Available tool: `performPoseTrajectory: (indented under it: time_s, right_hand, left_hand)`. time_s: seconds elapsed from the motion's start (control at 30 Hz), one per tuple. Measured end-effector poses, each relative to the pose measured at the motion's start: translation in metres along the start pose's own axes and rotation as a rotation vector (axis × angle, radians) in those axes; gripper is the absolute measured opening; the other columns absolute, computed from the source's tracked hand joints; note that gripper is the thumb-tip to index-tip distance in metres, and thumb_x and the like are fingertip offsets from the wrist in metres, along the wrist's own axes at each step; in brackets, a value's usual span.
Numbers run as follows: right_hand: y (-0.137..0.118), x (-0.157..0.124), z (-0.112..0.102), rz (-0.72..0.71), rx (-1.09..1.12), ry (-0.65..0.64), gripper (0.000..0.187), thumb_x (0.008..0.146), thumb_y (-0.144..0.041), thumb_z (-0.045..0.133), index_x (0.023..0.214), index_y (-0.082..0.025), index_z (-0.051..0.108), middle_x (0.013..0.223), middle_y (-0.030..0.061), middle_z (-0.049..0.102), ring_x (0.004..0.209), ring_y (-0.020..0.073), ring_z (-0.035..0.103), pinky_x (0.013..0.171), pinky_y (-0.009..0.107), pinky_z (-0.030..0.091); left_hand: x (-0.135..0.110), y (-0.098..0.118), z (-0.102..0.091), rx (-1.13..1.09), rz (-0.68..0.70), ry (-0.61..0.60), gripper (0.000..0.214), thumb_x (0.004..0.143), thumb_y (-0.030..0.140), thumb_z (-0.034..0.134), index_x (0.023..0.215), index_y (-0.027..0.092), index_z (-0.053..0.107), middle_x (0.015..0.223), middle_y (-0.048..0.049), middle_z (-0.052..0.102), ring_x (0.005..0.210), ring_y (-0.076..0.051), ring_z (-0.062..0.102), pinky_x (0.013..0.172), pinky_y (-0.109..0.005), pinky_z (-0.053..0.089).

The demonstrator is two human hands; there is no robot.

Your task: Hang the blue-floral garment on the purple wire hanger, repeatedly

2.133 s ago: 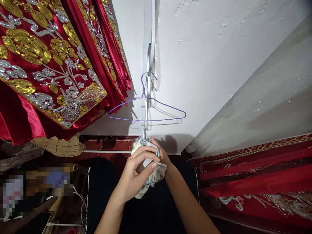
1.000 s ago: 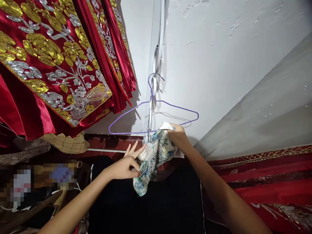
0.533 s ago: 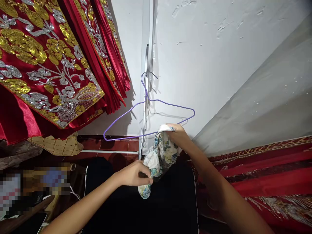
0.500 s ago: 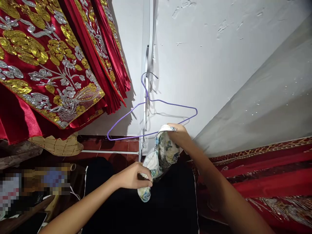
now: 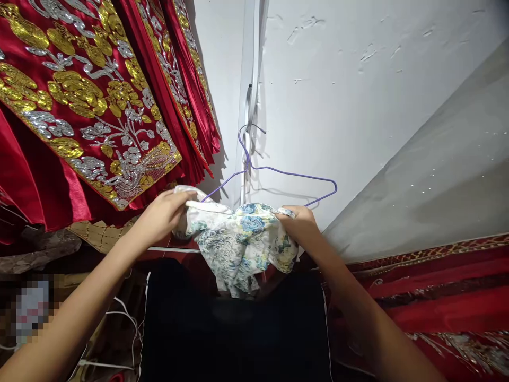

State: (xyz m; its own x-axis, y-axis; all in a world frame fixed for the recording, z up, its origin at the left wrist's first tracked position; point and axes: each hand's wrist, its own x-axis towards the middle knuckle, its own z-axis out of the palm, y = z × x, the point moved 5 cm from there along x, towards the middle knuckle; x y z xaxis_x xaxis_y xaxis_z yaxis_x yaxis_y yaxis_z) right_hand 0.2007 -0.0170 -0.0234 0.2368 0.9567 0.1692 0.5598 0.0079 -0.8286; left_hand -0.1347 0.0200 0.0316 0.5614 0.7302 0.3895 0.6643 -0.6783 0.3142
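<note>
My left hand (image 5: 169, 212) is closed on the left upper edge of a white floral top (image 5: 238, 241) with blue, green and yellow flowers. The other upper edge is pinched in my right hand (image 5: 299, 222). Stretched between both hands, the top has a curved neckline with a dip in the middle, and its lower part hangs down in folds. Directly behind it is a purple wire hanger (image 5: 294, 174), hooked on a grey metal upright; the cloth covers the hanger's lower bar and part of its left arm.
Red satin garments with gold and silver embroidery (image 5: 91, 101) hang at the upper left. Behind the upright is a white wall (image 5: 318, 106) with peeling spots. Red cloth (image 5: 457, 292) lies at the right, and a white cable (image 5: 127, 313) at the lower left.
My left hand has moved up and left to the top's other upper edge. The bunched cloth is now spread wide in front of the hanger. My right hand keeps its hold.
</note>
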Motion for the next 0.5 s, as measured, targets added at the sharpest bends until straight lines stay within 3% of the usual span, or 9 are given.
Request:
performPoseTrajectory:
  time_s: [0.1,0.17,0.23,0.27,0.33,0.4,0.47,0.5]
  right_hand:
    - [-0.008,-0.009,0.013,-0.104,0.083,-0.065,0.038,0.08,-0.037,0.056,0.055,-0.023,0.032,0.055,-0.0047,0.028,0.056,0.0116,0.03,0.053,0.027,0.024]
    - [-0.018,-0.02,0.021,-0.191,0.144,-0.138,0.032,0.083,-0.035,0.054,0.056,-0.021,0.043,0.057,-0.003,0.04,0.058,0.0133,0.039,0.057,0.027,0.03]
    - [-0.025,-0.033,0.021,-0.235,0.203,-0.171,0.015,0.084,-0.032,0.055,0.076,-0.021,0.062,0.07,0.0003,0.056,0.068,0.0169,0.051,0.063,0.027,0.038]
    - [-0.026,-0.038,0.017,-0.234,0.216,-0.141,0.017,0.082,-0.029,0.057,0.094,-0.021,0.067,0.078,0.0018,0.062,0.074,0.0187,0.056,0.066,0.028,0.041]
    - [-0.02,-0.043,-0.001,-0.197,0.22,-0.001,0.05,0.077,-0.024,0.063,0.128,-0.024,0.059,0.09,0.0043,0.066,0.078,0.0207,0.06,0.066,0.029,0.044]
    - [-0.005,-0.04,-0.027,-0.147,0.222,0.173,0.079,0.072,-0.021,0.066,0.147,-0.024,0.041,0.091,0.0043,0.067,0.072,0.0193,0.06,0.061,0.028,0.044]
    - [0.01,-0.027,-0.053,-0.107,0.21,0.284,0.09,0.069,-0.021,0.068,0.152,-0.022,0.034,0.086,0.002,0.065,0.064,0.0168,0.056,0.056,0.027,0.042]
    - [0.016,-0.018,-0.065,-0.08,0.198,0.284,0.086,0.068,-0.022,0.069,0.149,-0.02,0.041,0.082,0.0012,0.064,0.062,0.0162,0.055,0.055,0.027,0.041]
  left_hand:
    - [0.022,0.018,-0.002,-0.25,0.009,0.106,0.027,0.098,0.023,0.039,0.117,0.022,0.059,0.135,-0.0095,0.062,0.126,-0.025,0.057,0.105,-0.038,0.043]
    - [0.033,0.028,0.002,-0.362,0.01,0.165,0.028,0.098,0.022,0.042,0.122,0.021,0.055,0.128,-0.0099,0.066,0.122,-0.023,0.06,0.1,-0.035,0.046]
    - [0.04,0.031,0.005,-0.325,0.02,0.202,0.033,0.096,0.02,0.046,0.127,0.02,0.056,0.117,-0.0085,0.07,0.111,-0.022,0.065,0.095,-0.033,0.048]
    - [0.042,0.03,0.007,-0.273,0.026,0.211,0.034,0.095,0.019,0.047,0.127,0.019,0.058,0.113,-0.0078,0.071,0.106,-0.022,0.066,0.094,-0.033,0.048]
    - [0.045,0.024,0.006,-0.181,0.038,0.219,0.033,0.095,0.019,0.046,0.122,0.018,0.064,0.111,-0.0079,0.071,0.101,-0.023,0.066,0.092,-0.034,0.048]
    - [0.046,0.018,0.002,-0.142,0.049,0.225,0.033,0.095,0.02,0.045,0.12,0.017,0.066,0.112,-0.0085,0.071,0.102,-0.024,0.066,0.093,-0.035,0.048]
    - [0.048,0.015,-0.002,-0.161,0.062,0.203,0.032,0.095,0.022,0.046,0.119,0.018,0.068,0.113,-0.0082,0.071,0.104,-0.024,0.066,0.094,-0.035,0.048]
    - [0.049,0.015,-0.004,-0.185,0.067,0.188,0.031,0.095,0.023,0.046,0.117,0.018,0.068,0.113,-0.0079,0.071,0.104,-0.024,0.066,0.095,-0.035,0.047]
